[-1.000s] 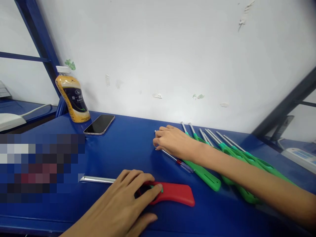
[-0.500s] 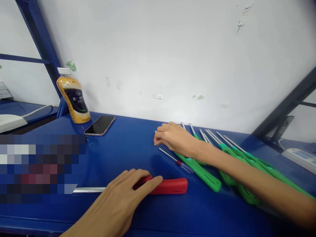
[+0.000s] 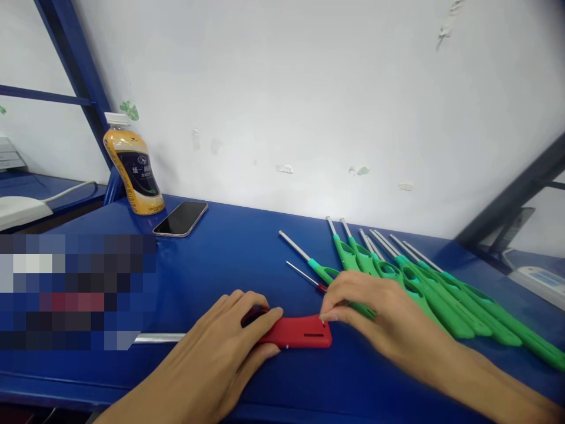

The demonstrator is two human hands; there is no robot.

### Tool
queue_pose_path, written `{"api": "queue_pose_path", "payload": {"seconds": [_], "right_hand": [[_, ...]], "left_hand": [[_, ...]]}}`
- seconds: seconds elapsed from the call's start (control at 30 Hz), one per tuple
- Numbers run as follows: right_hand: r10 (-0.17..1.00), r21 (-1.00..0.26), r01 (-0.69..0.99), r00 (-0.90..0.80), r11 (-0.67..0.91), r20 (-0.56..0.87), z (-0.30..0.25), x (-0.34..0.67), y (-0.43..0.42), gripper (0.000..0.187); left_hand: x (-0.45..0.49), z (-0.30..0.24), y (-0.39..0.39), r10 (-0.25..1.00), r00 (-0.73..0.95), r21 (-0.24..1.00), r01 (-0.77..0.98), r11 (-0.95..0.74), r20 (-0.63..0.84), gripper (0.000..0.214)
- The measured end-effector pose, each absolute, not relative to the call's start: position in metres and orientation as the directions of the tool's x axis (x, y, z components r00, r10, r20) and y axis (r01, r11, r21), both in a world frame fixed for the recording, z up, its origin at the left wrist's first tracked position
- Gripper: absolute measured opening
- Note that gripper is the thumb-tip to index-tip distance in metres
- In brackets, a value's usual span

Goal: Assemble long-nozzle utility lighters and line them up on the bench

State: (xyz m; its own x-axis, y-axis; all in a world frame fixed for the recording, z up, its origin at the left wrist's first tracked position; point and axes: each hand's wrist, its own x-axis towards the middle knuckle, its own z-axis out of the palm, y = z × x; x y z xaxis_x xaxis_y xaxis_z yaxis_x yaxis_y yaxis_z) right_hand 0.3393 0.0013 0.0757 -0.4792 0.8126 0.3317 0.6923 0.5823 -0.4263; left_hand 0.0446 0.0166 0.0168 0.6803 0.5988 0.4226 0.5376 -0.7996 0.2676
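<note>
A red long-neck lighter [image 3: 304, 333] lies on its side on the blue table, its metal tube pointing left. My left hand [image 3: 238, 341] is wrapped round its handle near the trigger opening. My right hand [image 3: 348, 300] pinches at the handle's right end, beside a small hole and a slot. A tiny pale speck shows at those fingertips, too small to name. Just behind the right hand lie a small screwdriver [image 3: 304, 274] with a red collar, its handle mostly hidden, and a green long-neck lighter [image 3: 295, 246], partly covered by the hand.
Several more green long-neck lighters [image 3: 459, 306] lie side by side at the right. A phone [image 3: 182, 219] and a yellow drink bottle [image 3: 135, 165] stand at the back left, near the white wall [image 3: 265, 88]. A blurred-out patch covers the left table area.
My right hand has come back from the tube of the nearest green lighter to the red lighter's right end. My left hand keeps hold of the red lighter, its thumb slightly shifted.
</note>
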Motion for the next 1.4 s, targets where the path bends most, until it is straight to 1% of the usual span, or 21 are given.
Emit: {"api": "queue_pose_path", "payload": {"seconds": [0.2, 0.4, 0.53, 0.67, 0.77, 0.87, 1.0, 1.2, 1.4], "right_hand": [[0.841, -0.477, 0.692, -0.437, 0.541, 0.319, 0.058, 0.346, 0.004, 0.019], [0.821, -0.464, 0.677, -0.459, 0.571, 0.34, 0.051, 0.347, 0.005, 0.021], [0.783, -0.411, 0.667, -0.498, 0.621, 0.374, 0.051, 0.349, 0.005, 0.022], [0.706, -0.311, 0.641, -0.564, 0.701, 0.429, 0.049, 0.354, 0.005, 0.023], [0.65, -0.231, 0.625, -0.605, 0.746, 0.46, 0.048, 0.358, 0.003, 0.021], [0.617, -0.18, 0.615, -0.633, 0.768, 0.468, 0.048, 0.36, -0.001, 0.017], [0.587, -0.14, 0.599, -0.663, 0.788, 0.465, 0.049, 0.36, -0.006, 0.016], [0.541, -0.091, 0.58, -0.677, 0.809, 0.499, 0.053, 0.356, -0.009, 0.016], [0.538, -0.113, 0.571, -0.664, 0.813, 0.519, 0.051, 0.357, -0.008, 0.016]], "left_hand": [[0.042, 0.015, 0.018, 0.615, 0.685, 0.275, 0.551, -0.788, 0.39, 0.036], [0.041, 0.014, 0.018, 0.604, 0.686, 0.267, 0.543, -0.796, 0.406, 0.031], [0.043, 0.015, 0.018, 0.6, 0.683, 0.268, 0.538, -0.799, 0.417, 0.03], [0.042, 0.014, 0.018, 0.609, 0.678, 0.279, 0.542, -0.793, 0.412, 0.032], [0.041, 0.011, 0.018, 0.614, 0.674, 0.279, 0.548, -0.789, 0.411, 0.035], [0.041, 0.011, 0.018, 0.612, 0.673, 0.278, 0.547, -0.79, 0.415, 0.034], [0.042, 0.013, 0.019, 0.598, 0.686, 0.272, 0.534, -0.801, 0.414, 0.033], [0.043, 0.015, 0.019, 0.592, 0.688, 0.265, 0.531, -0.805, 0.421, 0.033], [0.042, 0.013, 0.019, 0.598, 0.691, 0.278, 0.53, -0.801, 0.407, 0.033]]}}
